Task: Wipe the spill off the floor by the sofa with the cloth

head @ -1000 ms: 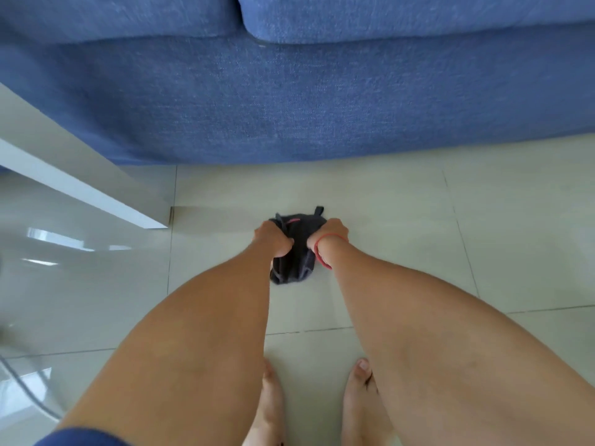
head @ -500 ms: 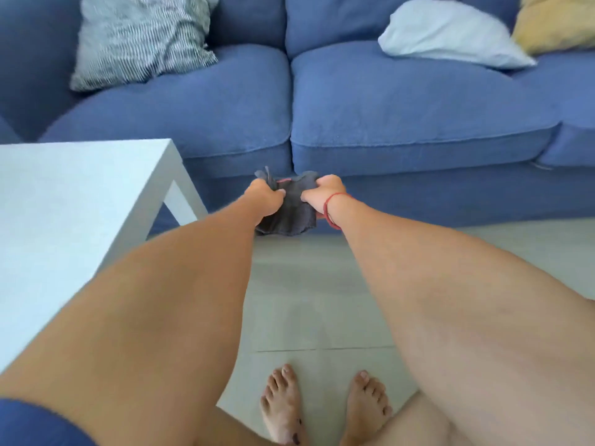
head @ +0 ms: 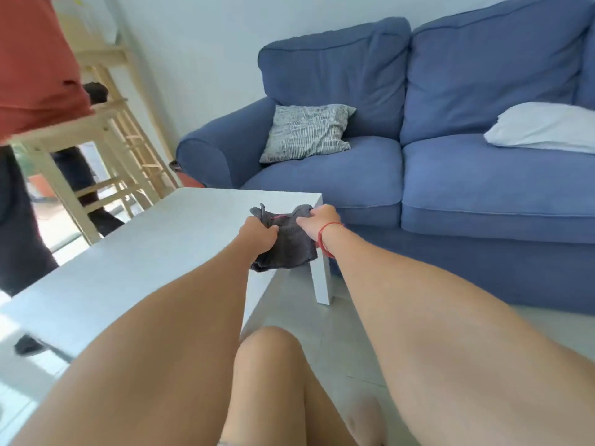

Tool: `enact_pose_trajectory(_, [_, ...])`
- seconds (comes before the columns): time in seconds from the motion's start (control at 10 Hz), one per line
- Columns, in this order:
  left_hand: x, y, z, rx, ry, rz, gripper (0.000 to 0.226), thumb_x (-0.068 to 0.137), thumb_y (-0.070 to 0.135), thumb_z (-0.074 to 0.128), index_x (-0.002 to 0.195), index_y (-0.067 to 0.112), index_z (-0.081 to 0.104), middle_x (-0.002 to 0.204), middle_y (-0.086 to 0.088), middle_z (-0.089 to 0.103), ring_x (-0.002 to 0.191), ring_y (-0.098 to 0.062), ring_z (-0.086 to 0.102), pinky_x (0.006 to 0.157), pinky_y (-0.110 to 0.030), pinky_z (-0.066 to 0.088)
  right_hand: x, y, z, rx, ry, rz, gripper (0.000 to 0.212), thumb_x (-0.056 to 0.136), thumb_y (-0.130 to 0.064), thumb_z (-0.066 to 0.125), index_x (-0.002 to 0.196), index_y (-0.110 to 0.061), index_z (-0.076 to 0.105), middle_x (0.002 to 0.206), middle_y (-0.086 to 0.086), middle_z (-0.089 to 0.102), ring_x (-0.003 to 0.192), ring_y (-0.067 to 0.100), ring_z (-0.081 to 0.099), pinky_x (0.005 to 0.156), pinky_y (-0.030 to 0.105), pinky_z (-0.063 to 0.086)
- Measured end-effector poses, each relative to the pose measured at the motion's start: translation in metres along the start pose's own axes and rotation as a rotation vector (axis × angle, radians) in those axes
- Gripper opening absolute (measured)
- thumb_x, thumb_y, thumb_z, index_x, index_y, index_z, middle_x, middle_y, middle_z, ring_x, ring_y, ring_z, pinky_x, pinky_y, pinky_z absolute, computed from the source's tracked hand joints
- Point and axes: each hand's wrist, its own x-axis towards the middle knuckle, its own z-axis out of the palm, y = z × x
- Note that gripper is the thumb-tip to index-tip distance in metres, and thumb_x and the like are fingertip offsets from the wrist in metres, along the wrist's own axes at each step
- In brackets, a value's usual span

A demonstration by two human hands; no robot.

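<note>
Nearest to me my knee rises between my two forearms, over the pale floor. Farther out, my left hand is fisted around the left side of the cloth, and my right hand, with a red string at the wrist, pinches its upper right edge. The cloth is a dark grey bunch held in the air over the right corner of the white desk, well above the floor where the spill should be; I cannot see any spill from here. It looks soft, light and limp, sagging between my hands, so I judge it best gripped in a wad rather than by one corner. Beyond stands the blue sofa with a striped cushion.
</note>
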Motion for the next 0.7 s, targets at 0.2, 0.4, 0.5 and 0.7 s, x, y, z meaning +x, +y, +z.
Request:
enact_pose_trajectory(0.2, [-0.017,-0.066,-0.061,0.074,0.084,-0.134,0.046,0.097,0.027,0.051,0.134,0.002,0.042,0.129,-0.018,0.055,0.12,-0.036,0.052,0.099,-0.038,0.043,-0.033,-0.034,0.084,-0.038,-0.142,-0.058,0.03,0.093,-0.016,0.058,0.119,0.0,0.06,0.117,0.015,0.064,0.103,0.031,0.06,0.086,0.034,0.048])
enact_pose_trajectory(0.4, [-0.016,-0.103,-0.059,0.387,0.026,-0.226,0.062,0.092,0.036,0.055,0.141,0.003,0.036,0.137,-0.014,0.049,0.125,-0.032,0.05,0.091,-0.034,0.042,-0.043,-0.024,0.112,-0.333,-0.148,-0.07,0.034,0.09,-0.003,0.056,0.124,-0.005,0.054,0.128,0.015,0.057,0.118,0.033,0.055,0.097,0.039,0.046])
enact_pose_trajectory(0.5, [-0.01,-0.106,-0.052,0.478,0.036,-0.303,0.079,0.087,0.044,0.052,0.149,0.005,0.021,0.148,-0.012,0.035,0.135,-0.033,0.038,0.103,-0.04,0.036,-0.038,-0.018,0.109,-0.447,-0.129,-0.125,0.038,0.087,-0.014,0.063,0.124,-0.014,0.055,0.128,0.009,0.057,0.119,0.03,0.053,0.098,0.039,0.043])
enact_pose_trajectory(0.7, [-0.002,-0.096,-0.052,0.615,0.017,-0.346,0.089,0.086,0.046,0.047,0.154,0.006,0.007,0.154,-0.012,0.024,0.14,-0.032,0.027,0.111,-0.046,0.031,-0.035,-0.028,0.092,-0.191,-0.124,-0.081,0.045,0.083,-0.03,0.066,0.123,-0.011,0.059,0.129,0.007,0.059,0.121,0.03,0.054,0.102,0.038,0.043])
